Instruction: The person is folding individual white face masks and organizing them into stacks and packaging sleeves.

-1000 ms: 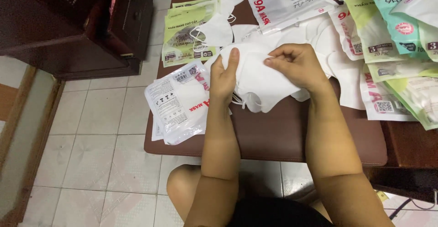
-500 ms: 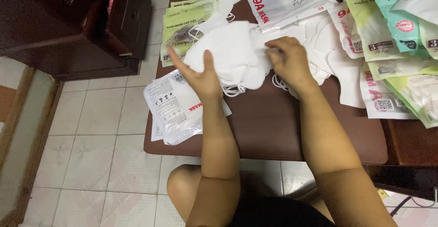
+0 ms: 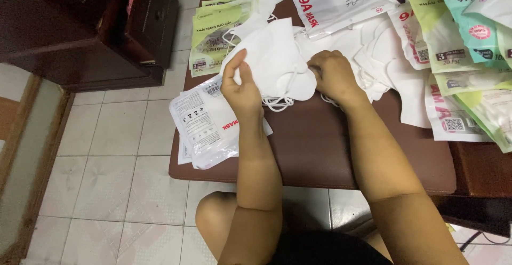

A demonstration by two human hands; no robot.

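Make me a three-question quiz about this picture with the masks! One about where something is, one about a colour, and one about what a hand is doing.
1. Where is the white pouch by the left hand?
A. On the floor
B. At the table's left edge, hanging a bit over it
C. Inside the dark cabinet

2. What colour is the stack of masks in the hands?
A. White
B. Blue
C. Black

3. What is the right hand doing?
A. Resting on the knee
B. Held high in the air
C. Lying on the masks, fingers curled

Answers: 1 B, the pouch's left side juts past the tabletop. 2 A, every loose mask is white. 3 C, it sits on the mask pile.
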